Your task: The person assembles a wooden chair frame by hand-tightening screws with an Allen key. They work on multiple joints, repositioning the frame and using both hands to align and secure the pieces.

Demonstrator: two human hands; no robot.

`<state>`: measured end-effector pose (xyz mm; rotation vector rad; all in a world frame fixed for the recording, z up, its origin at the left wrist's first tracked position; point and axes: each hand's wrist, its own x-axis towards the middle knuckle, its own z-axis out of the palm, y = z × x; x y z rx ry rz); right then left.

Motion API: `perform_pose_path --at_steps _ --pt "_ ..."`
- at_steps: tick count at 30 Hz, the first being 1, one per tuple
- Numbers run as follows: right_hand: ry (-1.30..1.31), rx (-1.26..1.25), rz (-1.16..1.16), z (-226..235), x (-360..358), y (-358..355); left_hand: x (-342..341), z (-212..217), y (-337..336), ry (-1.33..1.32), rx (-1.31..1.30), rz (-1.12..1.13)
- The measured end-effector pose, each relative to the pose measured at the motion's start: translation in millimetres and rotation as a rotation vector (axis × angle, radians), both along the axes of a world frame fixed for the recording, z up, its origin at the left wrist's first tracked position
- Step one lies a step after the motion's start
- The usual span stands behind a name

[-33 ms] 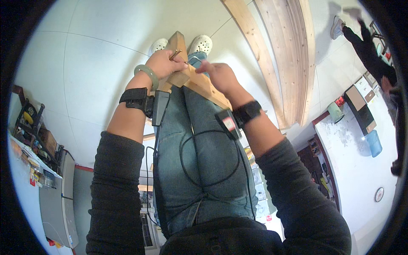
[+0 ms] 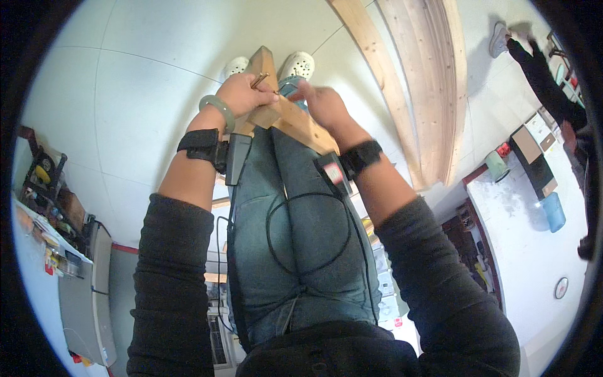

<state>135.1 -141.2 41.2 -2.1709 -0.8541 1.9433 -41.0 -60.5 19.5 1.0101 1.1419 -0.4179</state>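
Note:
Between my knees and shoes stands a piece of wooden framing: an upright beam (image 2: 263,61) and a slanting beam (image 2: 306,131) meet near a square-ended block (image 2: 264,117). My left hand (image 2: 242,94) is closed at this joint, with brass-coloured bolts (image 2: 258,80) sticking out from between its fingers. Its thumb and fingertip press close to a small bolt head (image 2: 275,94) at the wood. Just right of it, my right hand (image 2: 326,108) has its fingers pinched and slightly smeared by motion. They hold a thin bent metal rod that looks like a hex key, mostly hidden.
Long pale planks (image 2: 433,94) lie on the tiled floor to my right. A black cable (image 2: 269,229) loops over my jeans. Far right, another person's leg (image 2: 534,78) shows beside a white surface with boxes (image 2: 534,157). Shelves with clutter (image 2: 47,182) stand at left.
My right hand and wrist have shifted slightly left and turned, the fingers tilting upward at the joint. My left hand stays in place. The other person at far right has moved a little.

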Motion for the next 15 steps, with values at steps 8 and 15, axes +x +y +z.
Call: perform_pose_path --at_steps 8,15 --pt "0.202 0.245 -0.077 -25.6 -45.5 74.3 5.6 -2.5 -7.5 0.113 0.074 -0.076" --pt "0.388 0.226 -0.125 44.3 -13.4 37.1 -0.1 -6.6 -7.7 -0.060 -0.177 0.119"
